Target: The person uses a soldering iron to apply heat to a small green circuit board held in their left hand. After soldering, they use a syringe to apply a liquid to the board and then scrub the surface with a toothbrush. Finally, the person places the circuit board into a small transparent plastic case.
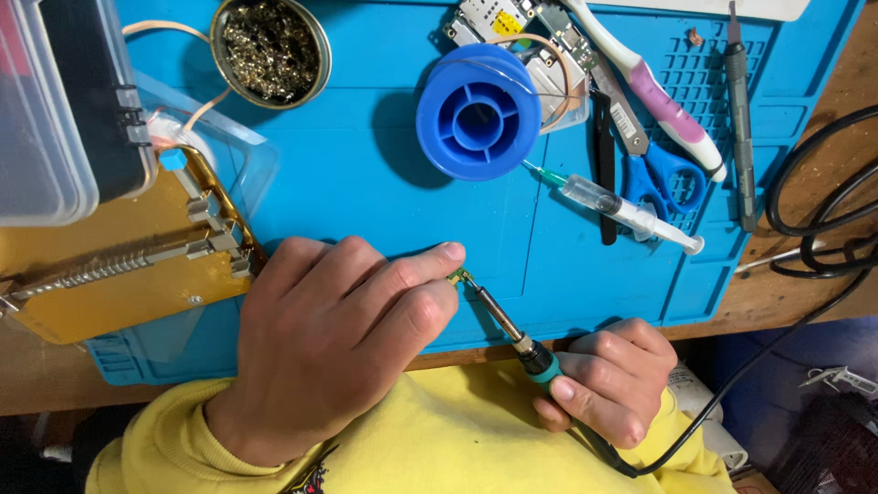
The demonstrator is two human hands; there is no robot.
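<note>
Holding a tiny gold part between thumb and first finger, the left hand pinches it tight over the blue mat. The right hand is wrapped shut around the soldering iron, and its hot tip touches the part right at the pinch. It looks like the joining step. Next calls for a steady hold and solder from the blue spool, far above the pinch.

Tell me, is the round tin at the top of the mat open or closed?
Open: the round tin shows no lid, and the tangled brass wool inside is in plain sight.
</note>
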